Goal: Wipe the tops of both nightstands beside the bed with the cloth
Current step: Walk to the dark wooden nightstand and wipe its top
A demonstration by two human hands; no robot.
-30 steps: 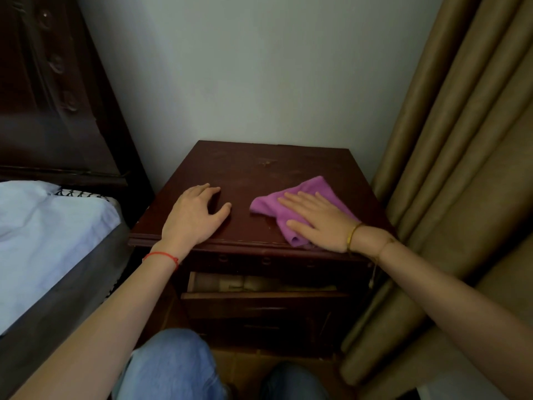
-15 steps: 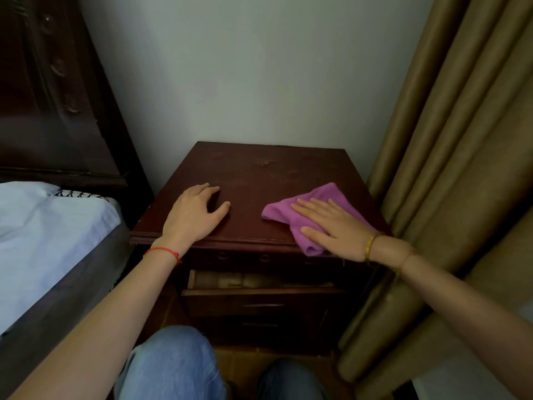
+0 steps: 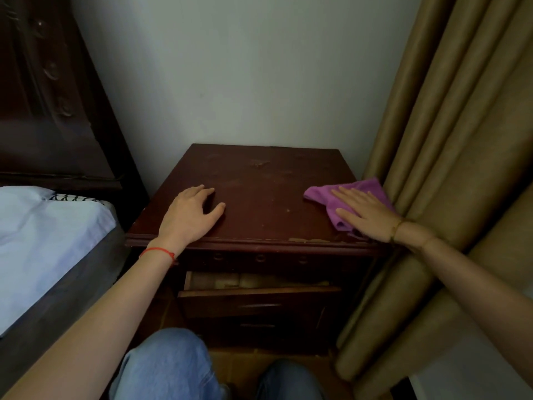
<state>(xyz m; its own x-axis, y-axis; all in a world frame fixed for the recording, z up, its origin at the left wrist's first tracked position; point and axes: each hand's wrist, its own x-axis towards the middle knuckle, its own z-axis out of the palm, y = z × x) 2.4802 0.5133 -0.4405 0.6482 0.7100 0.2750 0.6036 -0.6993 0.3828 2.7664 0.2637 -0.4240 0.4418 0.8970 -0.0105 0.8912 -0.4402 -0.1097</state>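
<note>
A dark wooden nightstand (image 3: 259, 192) stands against the wall between the bed and the curtain. A purple cloth (image 3: 326, 194) lies on its top at the right edge. My right hand (image 3: 363, 215) presses flat on the cloth with straight fingers, right against the curtain. My left hand (image 3: 191, 215) rests on the front left part of the top, fingers slightly bent, holding nothing. The top shows pale scuffs and specks near the middle and chipped veneer on the front edge.
A tan curtain (image 3: 450, 157) hangs touching the nightstand's right side. The bed with a white sheet (image 3: 43, 241) and dark headboard (image 3: 43, 111) is at left. A drawer (image 3: 259, 295) below the top stands partly pulled out. My knees in blue jeans (image 3: 170, 368) are in front.
My right hand has slid the cloth to the right across the top, from near the middle to the right edge by the curtain. My left hand has stayed in place.
</note>
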